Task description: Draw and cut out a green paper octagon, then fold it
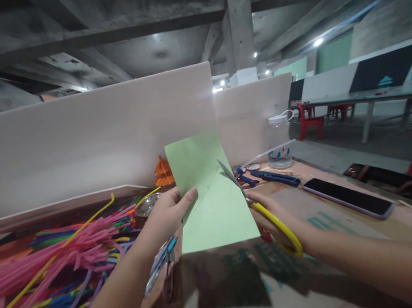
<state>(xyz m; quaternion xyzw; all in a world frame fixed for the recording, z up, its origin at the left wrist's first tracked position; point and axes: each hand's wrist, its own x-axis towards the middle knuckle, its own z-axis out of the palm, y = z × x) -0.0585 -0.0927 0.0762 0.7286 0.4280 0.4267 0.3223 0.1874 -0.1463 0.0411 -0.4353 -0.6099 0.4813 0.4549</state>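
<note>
Yellow-handled metal scissors [277,222]: grasped in right hand [277,206], at 4 o'clock of pale-green rectangular paper sheet [217,216]. Sheet: raised above pinkish worktop [309,168], its 9 o'clock edge pinched in left hand [175,207]. Black-screened rectangular phone [347,198]: 3 o'clock. Clear, white-lidded bottle [277,139]: farther, 2 o'clock.

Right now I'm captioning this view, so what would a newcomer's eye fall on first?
Probably the pale green rectangular sheet of paper, held up near the middle by the left hand. Next might come the yellow-handled metal scissors in the right hand, their blades overlapping the sheet's right side in view. Then, spread across the left, the heap of long, thin pink, yellow and multicoloured craft strands.
</note>
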